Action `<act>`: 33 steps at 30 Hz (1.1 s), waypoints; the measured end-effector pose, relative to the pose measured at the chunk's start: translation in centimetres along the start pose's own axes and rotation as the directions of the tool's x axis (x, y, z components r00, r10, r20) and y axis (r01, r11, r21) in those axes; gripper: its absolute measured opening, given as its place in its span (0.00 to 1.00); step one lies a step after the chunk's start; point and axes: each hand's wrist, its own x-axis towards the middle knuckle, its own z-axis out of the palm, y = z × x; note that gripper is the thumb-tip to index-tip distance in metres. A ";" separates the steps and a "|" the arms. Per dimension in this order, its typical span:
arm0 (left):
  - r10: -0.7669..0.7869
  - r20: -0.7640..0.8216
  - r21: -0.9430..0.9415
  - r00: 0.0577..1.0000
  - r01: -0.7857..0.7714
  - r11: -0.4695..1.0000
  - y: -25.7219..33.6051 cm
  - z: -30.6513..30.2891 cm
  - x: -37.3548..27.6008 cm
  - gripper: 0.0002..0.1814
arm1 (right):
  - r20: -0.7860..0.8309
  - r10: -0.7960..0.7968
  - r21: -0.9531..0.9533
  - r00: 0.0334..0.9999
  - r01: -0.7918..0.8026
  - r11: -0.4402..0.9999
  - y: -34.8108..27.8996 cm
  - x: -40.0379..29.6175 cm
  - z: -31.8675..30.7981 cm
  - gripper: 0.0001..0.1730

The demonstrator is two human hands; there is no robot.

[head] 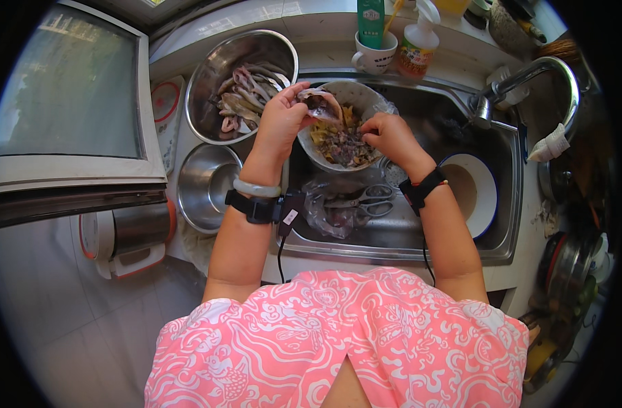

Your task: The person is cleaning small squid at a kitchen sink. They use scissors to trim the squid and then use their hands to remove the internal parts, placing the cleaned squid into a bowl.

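Observation:
My left hand (285, 112) grips a small gutted fish (319, 105), its slit belly spread wide and dark inside. It is held over the upper left of a bowl (359, 91) lined with clear plastic. Fish guts and yellowish scraps (344, 145) fill much of that bowl, which sits in the steel sink (408, 224). Over the bowl's right side hovers my right hand (390, 136), thumb and fingers curled together; whether anything is pinched between them is hidden. Several slender fish (247, 97) lie in a large steel basin (192, 102) at upper left.
Scissors (375, 194) lie on a clear plastic bag (318, 209) in the sink. A blue-rimmed white enamel basin (489, 173) holds cloudy liquid. A second steel bowl (196, 191), an open window sash (76, 173), a spray bottle (418, 43), a mug (380, 58) and a curved faucet (556, 64) stand around.

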 end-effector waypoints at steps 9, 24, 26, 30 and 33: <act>-0.033 -0.025 -0.052 0.999 0.031 0.998 0.0 0.4 -0.7 0.22 | -0.173 -0.112 -0.151 0.979 0.086 0.985 -1.2 0.9 3.5 0.02; -0.201 0.400 -0.453 0.894 0.384 0.804 -4.0 9.6 -3.3 0.14 | -0.210 0.334 0.536 0.919 -0.177 0.825 5.4 -8.2 -2.4 0.07; -0.323 0.409 -0.344 0.853 0.472 0.811 -5.4 11.5 -3.9 0.13 | -0.021 0.499 0.669 0.866 -0.359 0.651 9.8 -10.5 -3.7 0.07; -0.491 0.371 -0.192 0.788 0.583 0.790 -10.1 14.8 -4.2 0.11 | 0.227 0.731 0.674 0.644 -0.645 0.360 20.0 -15.0 -4.4 0.05; -0.567 0.244 -0.132 0.787 0.606 0.785 -14.3 16.8 -2.9 0.11 | 0.232 0.842 0.596 0.487 -0.755 0.272 26.2 -16.9 -3.9 0.05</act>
